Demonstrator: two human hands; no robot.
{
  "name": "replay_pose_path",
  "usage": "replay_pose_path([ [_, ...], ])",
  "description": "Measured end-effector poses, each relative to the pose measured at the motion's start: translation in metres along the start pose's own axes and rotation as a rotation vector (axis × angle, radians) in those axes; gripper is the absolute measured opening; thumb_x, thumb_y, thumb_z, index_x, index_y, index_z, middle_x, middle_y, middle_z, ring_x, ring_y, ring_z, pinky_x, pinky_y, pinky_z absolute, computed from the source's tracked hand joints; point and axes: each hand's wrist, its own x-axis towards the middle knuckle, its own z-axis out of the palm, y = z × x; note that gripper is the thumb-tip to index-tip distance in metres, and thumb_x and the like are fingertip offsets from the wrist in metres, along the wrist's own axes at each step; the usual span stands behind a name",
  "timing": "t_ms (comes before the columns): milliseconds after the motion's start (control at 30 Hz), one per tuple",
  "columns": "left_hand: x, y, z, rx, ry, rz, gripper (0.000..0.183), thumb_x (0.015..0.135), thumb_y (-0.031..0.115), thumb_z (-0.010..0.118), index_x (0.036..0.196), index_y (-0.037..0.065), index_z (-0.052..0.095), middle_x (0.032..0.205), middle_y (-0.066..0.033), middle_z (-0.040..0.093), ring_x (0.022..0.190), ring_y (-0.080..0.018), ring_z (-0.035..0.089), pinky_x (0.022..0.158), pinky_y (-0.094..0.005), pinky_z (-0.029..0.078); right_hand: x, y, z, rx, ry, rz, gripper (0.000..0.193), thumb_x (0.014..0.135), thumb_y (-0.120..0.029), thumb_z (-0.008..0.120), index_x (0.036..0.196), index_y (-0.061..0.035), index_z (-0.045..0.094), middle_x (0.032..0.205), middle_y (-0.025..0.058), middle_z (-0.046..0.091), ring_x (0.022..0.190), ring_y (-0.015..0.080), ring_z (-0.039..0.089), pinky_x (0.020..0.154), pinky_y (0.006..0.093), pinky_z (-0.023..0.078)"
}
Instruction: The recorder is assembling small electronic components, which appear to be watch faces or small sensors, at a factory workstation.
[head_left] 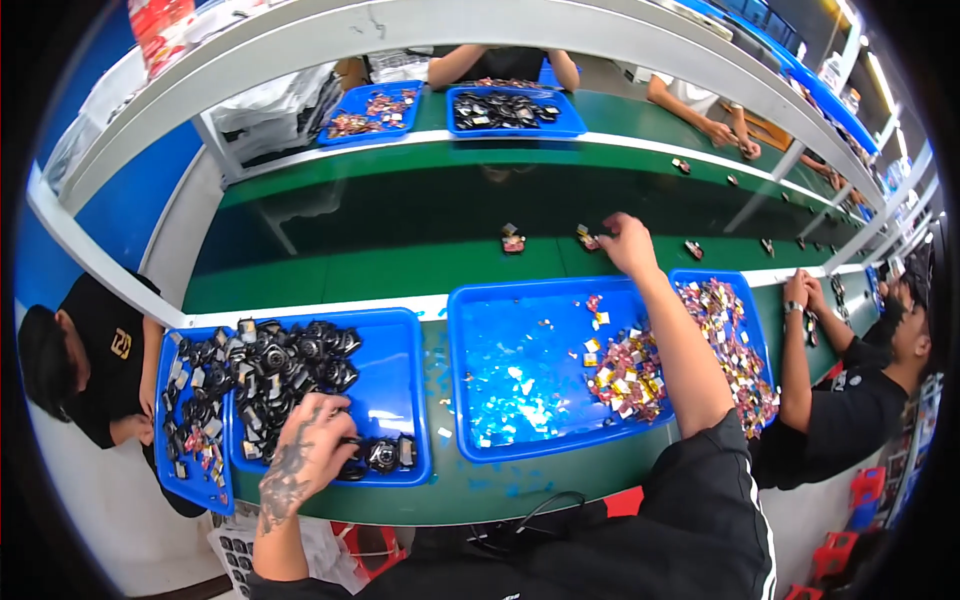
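At the lower left, my left hand [312, 445] reaches into a blue tray [385, 335] of small black moulded parts [285, 360]. Its fingers are curled down at a black part beside a round-faced one [382, 455]; the fingertips are partly hidden. My right hand [630, 245] is stretched over the green conveyor belt [400, 260]. Its thumb and forefinger are closed at a small black-and-red part with a yellowish tab [587, 238], low at the belt. Under my right forearm lies a wide blue tray [500, 350] with small red-and-yellow pieces [628, 380] heaped at its right side.
Another blue tray [725, 310] of colourful pieces stands to the right, and a mixed tray [190, 485] at the far left. Similar parts [513, 241] sit spaced along the belt. A white frame beam [400, 30] crosses overhead. Co-workers sit left, right and across.
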Motion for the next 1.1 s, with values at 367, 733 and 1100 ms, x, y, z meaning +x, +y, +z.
replay_pose_path([
  [367, 0.086, 0.063, 0.059, -2.025, 0.09, -0.543, 0.035, 0.091, 0.003, 0.061, 0.126, 0.005, 0.055, 0.103, -0.0111, 0.065, 0.07, -0.0124, 0.059, 0.06, -0.0224, 0.047, -0.112, -0.045, -0.04, -0.265, -0.448, -0.243, 0.018, 0.076, -0.018, 0.075, 0.085, -0.005, 0.067, 0.079, 0.0133, 0.069, 0.076, 0.0323, 0.067, 0.071, 0.0417, 0.053],
  [733, 0.103, 0.078, 0.086, -1.911, 0.178, -0.432, 0.029, 0.09, -0.004, 0.057, 0.118, -0.002, 0.053, 0.104, -0.0147, 0.064, 0.094, -0.0223, 0.065, 0.084, -0.0299, 0.055, -0.133, -0.044, -0.06, -0.195, -0.008, -0.269, 0.011, 0.091, -0.008, 0.053, 0.086, 0.0012, 0.058, 0.083, 0.0206, 0.058, 0.081, 0.0407, 0.059, 0.073, 0.0485, 0.047],
  [1100, 0.107, 0.118, 0.084, -1.176, 0.229, -0.131, 0.016, 0.088, 0.008, 0.064, 0.102, 0.007, 0.072, 0.091, -0.0066, 0.066, 0.078, -0.015, 0.057, 0.082, -0.0315, 0.049, -0.193, -0.122, -0.087, 0.685, -0.388, -0.106, 0.02, 0.084, 0.002, 0.07, 0.103, 0.0016, 0.063, 0.089, 0.0082, 0.066, 0.084, 0.0136, 0.066, 0.072, 0.0258, 0.056],
])
